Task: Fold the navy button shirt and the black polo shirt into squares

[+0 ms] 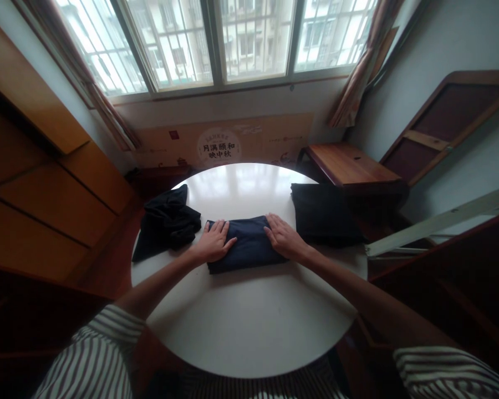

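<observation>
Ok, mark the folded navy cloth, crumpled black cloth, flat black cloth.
Folded navy cloth (250, 245), head view: middle of top face.
Crumpled black cloth (168, 219), head view: middle of heap.
Flat black cloth (326, 215), head view: middle of top face.

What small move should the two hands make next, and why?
Perhaps smooth the folded blue cloth gently outward: the left hand and right hand rest on its opposite ends, fingers extended, and the white table supports it from below.

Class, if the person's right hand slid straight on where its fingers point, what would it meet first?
Off the folded blue cloth, the right hand seems free across the white table; beyond it, the printed panel probably comes first, though depth is unclear.
</observation>
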A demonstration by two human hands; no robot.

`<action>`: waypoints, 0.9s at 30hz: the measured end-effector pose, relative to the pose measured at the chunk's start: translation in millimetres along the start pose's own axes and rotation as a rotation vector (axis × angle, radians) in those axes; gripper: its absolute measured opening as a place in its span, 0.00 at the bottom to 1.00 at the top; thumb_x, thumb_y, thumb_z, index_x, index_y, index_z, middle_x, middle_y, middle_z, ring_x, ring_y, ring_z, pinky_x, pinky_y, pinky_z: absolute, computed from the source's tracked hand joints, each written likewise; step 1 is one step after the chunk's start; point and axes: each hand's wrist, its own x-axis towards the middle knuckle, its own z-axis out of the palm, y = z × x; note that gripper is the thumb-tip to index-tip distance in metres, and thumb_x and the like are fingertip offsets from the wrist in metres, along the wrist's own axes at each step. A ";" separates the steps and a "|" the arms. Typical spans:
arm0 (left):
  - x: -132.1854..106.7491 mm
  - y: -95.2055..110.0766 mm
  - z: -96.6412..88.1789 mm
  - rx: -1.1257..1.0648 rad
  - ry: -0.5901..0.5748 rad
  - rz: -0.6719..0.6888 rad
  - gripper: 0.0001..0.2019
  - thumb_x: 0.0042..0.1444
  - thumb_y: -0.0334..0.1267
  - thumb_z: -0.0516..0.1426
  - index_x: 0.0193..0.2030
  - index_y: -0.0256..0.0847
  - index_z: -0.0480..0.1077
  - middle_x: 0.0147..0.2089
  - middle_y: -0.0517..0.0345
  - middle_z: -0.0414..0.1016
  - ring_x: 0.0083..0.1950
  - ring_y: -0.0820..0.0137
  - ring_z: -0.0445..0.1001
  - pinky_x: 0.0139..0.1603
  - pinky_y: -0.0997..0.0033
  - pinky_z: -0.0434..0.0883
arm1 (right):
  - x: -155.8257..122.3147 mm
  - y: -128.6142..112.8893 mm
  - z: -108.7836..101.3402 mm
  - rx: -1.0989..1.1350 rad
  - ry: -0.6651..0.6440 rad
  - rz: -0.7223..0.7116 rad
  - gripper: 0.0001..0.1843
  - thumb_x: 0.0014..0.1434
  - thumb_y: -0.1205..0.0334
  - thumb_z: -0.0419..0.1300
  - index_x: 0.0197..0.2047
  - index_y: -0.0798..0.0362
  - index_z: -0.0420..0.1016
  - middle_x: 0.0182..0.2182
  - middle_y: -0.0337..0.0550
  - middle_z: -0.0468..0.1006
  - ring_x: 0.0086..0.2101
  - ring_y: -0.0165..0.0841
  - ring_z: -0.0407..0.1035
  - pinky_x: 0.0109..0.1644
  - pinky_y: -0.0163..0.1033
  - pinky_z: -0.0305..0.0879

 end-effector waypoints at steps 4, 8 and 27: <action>13.5 12.0 -17.6 -0.001 0.050 0.024 0.28 0.69 0.50 0.40 0.66 0.33 0.60 0.68 0.35 0.59 0.69 0.48 0.57 0.67 0.39 0.52 | -29.5 -7.7 -27.1 0.044 0.201 0.125 0.23 0.67 0.64 0.41 0.48 0.62 0.75 0.45 0.62 0.78 0.47 0.47 0.73 0.55 0.49 0.68; 33.3 35.0 -22.8 -0.030 0.131 0.201 0.24 0.70 0.45 0.41 0.66 0.36 0.60 0.70 0.42 0.59 0.70 0.53 0.56 0.68 0.46 0.53 | -66.8 -10.9 -35.2 0.179 0.178 0.332 0.15 0.64 0.60 0.51 0.41 0.55 0.79 0.36 0.52 0.82 0.34 0.43 0.78 0.43 0.46 0.74; 42.2 58.4 8.2 -0.084 0.169 0.227 0.25 0.71 0.44 0.39 0.69 0.37 0.58 0.71 0.47 0.58 0.71 0.55 0.54 0.69 0.49 0.53 | -49.0 -32.8 -11.4 0.091 0.282 0.151 0.24 0.67 0.55 0.49 0.57 0.61 0.72 0.51 0.62 0.74 0.53 0.49 0.69 0.61 0.53 0.64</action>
